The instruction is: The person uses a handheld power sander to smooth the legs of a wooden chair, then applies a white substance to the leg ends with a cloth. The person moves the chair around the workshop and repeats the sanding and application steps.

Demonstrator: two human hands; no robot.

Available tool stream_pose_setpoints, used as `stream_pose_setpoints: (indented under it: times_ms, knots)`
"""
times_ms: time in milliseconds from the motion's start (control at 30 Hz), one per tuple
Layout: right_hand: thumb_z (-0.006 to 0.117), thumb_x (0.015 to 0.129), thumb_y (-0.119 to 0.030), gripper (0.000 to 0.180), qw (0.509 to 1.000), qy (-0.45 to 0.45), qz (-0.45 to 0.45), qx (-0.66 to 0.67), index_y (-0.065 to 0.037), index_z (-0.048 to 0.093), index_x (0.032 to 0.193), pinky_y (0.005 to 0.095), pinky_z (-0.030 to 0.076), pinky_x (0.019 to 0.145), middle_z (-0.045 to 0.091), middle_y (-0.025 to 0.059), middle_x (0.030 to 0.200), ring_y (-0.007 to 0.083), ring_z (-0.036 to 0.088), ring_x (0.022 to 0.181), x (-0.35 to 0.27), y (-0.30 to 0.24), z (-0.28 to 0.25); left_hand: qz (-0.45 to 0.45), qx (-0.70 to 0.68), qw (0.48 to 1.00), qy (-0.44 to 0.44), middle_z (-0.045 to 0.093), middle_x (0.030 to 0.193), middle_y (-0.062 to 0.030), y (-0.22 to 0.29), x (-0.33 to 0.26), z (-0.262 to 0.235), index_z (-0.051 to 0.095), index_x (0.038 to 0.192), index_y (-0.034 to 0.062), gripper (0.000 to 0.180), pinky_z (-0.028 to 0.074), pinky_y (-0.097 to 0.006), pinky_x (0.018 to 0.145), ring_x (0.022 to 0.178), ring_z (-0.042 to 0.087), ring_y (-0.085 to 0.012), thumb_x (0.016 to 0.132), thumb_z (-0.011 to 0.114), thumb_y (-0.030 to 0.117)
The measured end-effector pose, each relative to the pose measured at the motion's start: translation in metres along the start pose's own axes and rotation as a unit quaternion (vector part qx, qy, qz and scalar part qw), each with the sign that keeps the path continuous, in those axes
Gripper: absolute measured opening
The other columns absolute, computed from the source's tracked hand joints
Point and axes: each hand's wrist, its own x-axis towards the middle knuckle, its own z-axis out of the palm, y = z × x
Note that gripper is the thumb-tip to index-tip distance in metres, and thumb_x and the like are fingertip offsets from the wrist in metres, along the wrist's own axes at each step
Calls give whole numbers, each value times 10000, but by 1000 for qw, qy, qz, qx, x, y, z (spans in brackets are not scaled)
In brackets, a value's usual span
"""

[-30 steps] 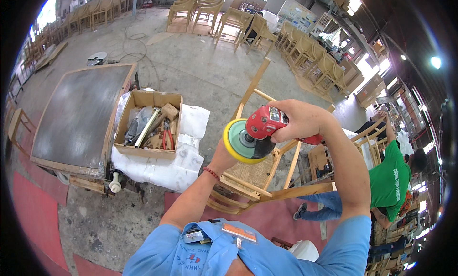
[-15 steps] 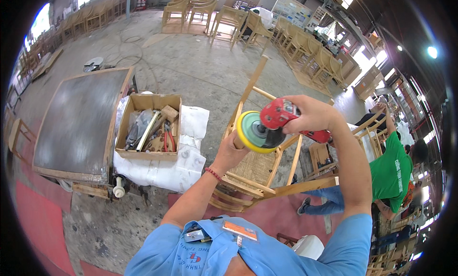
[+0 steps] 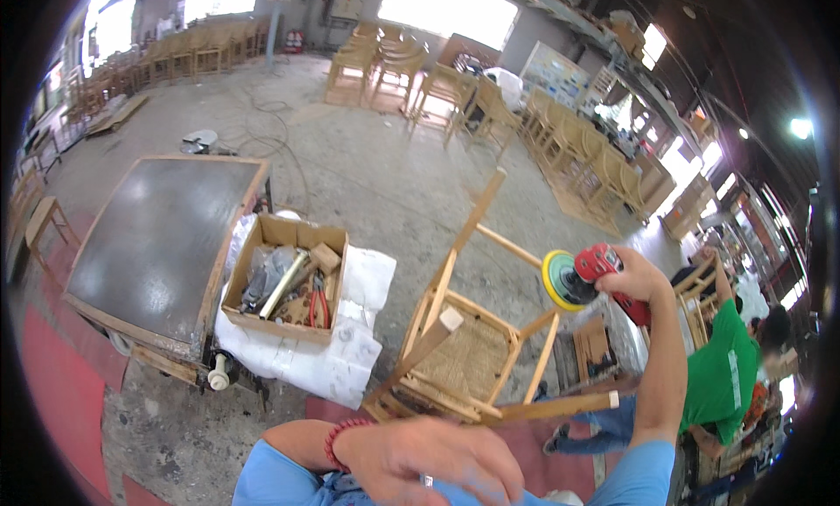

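In my right hand (image 3: 637,277) is a red power sander (image 3: 600,261), its round pad (image 3: 560,280) green with a yellow rim. The pad is tilted to the left, beyond the chair and apart from it. My left hand (image 3: 437,458) is close to my chest, slightly blurred, fingers loosely bent and apart, nothing visible in it. A wooden chair (image 3: 516,411) with a woven seat (image 3: 464,353) lies turned over in front of me. One squared leg end (image 3: 451,320) points up toward me.
To the left, a cardboard box (image 3: 289,324) holds pliers (image 3: 318,305) and other tools on white wrapping (image 3: 367,287). Beyond it stands a dark-topped table (image 3: 166,243). A co-worker in a green shirt (image 3: 722,366) is at right. Rows of chairs (image 3: 569,138) line the back.
My left hand has let go of the chair's leg end and drawn back toward my chest. My right hand has carried the sander to the right, away from the leg.
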Motion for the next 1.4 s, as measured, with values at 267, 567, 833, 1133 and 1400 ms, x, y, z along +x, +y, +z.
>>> stream_pose_setpoints:
  times_ms: [267, 567, 833, 1133, 1400]
  knots:
    - [768, 660, -192, 533, 997, -35, -48, 49, -51, 657, 1162, 331, 535, 770, 717, 78, 869, 184, 680, 789, 44, 78, -22, -78, -133, 986, 60, 648, 1141, -229, -43, 55, 21, 658, 1128, -77, 550, 480, -457, 914, 1035, 628, -342, 944, 644, 442]
    - [757, 704, -99, 500, 953, -202, -77, 214, -10, 619, 1177, 346, 567, 770, 717, 102, 889, 201, 706, 754, 101, 127, 2, -92, -6, 993, 74, 660, 1087, -220, -75, 94, 9, 692, 1015, -33, 284, 500, -435, 826, 964, 636, -321, 978, 623, 240]
    - [804, 663, -151, 574, 959, -232, -86, 138, -52, 632, 1201, 355, 564, 778, 720, 96, 916, 214, 708, 815, 132, 113, 27, -5, 15, 997, 70, 644, 993, -186, -73, 103, -10, 654, 951, -24, 253, 475, -457, 782, 890, 608, -345, 973, 618, 226]
    - [726, 664, -128, 562, 984, -117, -111, 75, -37, 621, 1208, 343, 565, 697, 698, 81, 914, 172, 672, 734, 149, 96, 4, 196, -65, 974, 93, 608, 864, -173, -120, 98, -53, 606, 881, -53, 222, 474, -391, 573, 690, 588, -252, 947, 652, 154]
    - [686, 692, -141, 583, 980, -70, -119, 143, -16, 577, 1251, 304, 539, 607, 647, 56, 872, 136, 628, 630, 192, 57, -30, 81, -183, 976, 85, 620, 892, -140, -108, 86, -51, 588, 1018, -67, 328, 496, -383, 667, 790, 622, -263, 994, 605, 260]
